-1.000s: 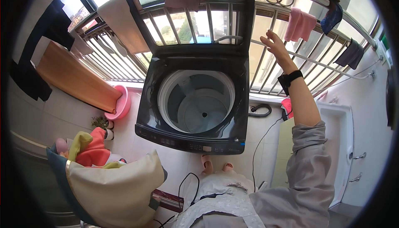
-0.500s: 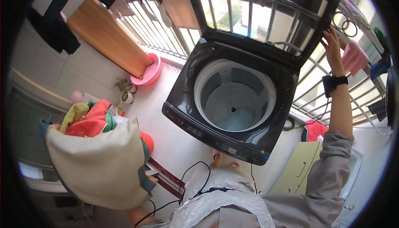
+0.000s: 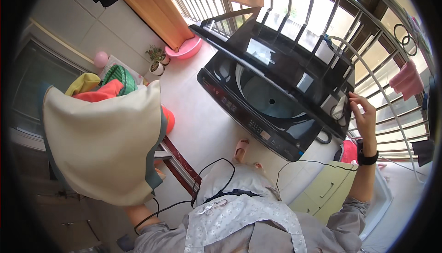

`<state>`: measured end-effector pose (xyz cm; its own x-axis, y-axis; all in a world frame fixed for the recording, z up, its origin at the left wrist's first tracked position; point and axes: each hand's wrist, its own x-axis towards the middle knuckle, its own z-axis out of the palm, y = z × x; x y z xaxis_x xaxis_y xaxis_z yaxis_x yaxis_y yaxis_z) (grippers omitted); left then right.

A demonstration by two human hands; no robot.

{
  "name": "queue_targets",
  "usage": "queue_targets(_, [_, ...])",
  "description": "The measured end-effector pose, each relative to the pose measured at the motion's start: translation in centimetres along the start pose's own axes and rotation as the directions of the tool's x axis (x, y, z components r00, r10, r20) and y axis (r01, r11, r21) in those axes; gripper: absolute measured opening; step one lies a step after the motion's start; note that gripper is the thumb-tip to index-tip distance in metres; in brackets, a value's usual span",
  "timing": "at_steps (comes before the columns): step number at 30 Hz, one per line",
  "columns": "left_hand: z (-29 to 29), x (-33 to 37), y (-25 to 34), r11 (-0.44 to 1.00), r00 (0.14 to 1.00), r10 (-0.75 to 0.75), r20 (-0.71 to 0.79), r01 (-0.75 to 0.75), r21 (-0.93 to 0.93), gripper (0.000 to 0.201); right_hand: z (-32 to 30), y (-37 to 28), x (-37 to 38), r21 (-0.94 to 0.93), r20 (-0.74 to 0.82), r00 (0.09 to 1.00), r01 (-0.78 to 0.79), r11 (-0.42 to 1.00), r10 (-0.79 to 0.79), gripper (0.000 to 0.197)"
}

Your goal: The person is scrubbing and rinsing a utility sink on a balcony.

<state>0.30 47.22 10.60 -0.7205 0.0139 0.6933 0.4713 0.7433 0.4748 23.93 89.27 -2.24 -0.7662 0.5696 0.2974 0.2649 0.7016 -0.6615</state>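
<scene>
Beside my left side is a soft cream laundry hamper (image 3: 101, 138) with a teal edge, held up on my left arm. Yellow and red clothes (image 3: 103, 91) show at its top. My left hand (image 3: 159, 173) is mostly hidden behind the hamper; a bit of it shows at the teal edge. In front of me stands a black top-loading washing machine (image 3: 225, 103). Its glossy lid (image 3: 276, 59) slants over the tub, partway down. The visible part of the tub (image 3: 260, 91) holds no clothes. With bent fingers, my right hand (image 3: 363, 114) grips the lid's right edge.
A pink basin (image 3: 186, 50) and potted plants (image 3: 157, 67) sit by the left wall, near an orange-brown panel (image 3: 152, 8). Metal railings (image 3: 331, 13) run behind the washer. A pale green cabinet (image 3: 322, 191) stands at lower right. Black cables (image 3: 184, 202) cross my front.
My right hand has brought the washer lid down from upright to a slant over the tub. The hamper stays on my left arm. The whole view has shifted slightly.
</scene>
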Motion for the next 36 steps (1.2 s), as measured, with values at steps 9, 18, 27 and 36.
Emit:
queue_targets(9, [-1.5,-2.0,-0.1,0.977,0.993,-0.020,0.117,0.044,-0.207,0.064,8.0,1.3,-6.6,-0.283,0.049,0.998,0.048,0.958,-0.036,0.050])
queue_targets(18, [8.2,0.1,-0.1,0.743,0.866,0.090,0.493,0.271,-0.612,0.060,13.9,2.1,-10.4,-0.223,-0.217,0.973,-0.130,0.966,0.081,0.050])
queue_targets(27, [30.3,0.6,5.3,0.367,0.334,0.420,0.844,0.788,-0.494,0.056,18.2,-4.1,-28.2,0.058,-0.409,0.731,-0.576,0.815,0.546,0.036])
queue_targets(36, [44.2,-6.5,4.6,0.346,-0.166,0.518,0.839,0.938,-0.028,0.054,22.5,-13.6,-42.9,0.388,-0.416,0.040,-0.896,0.216,0.909,0.024])
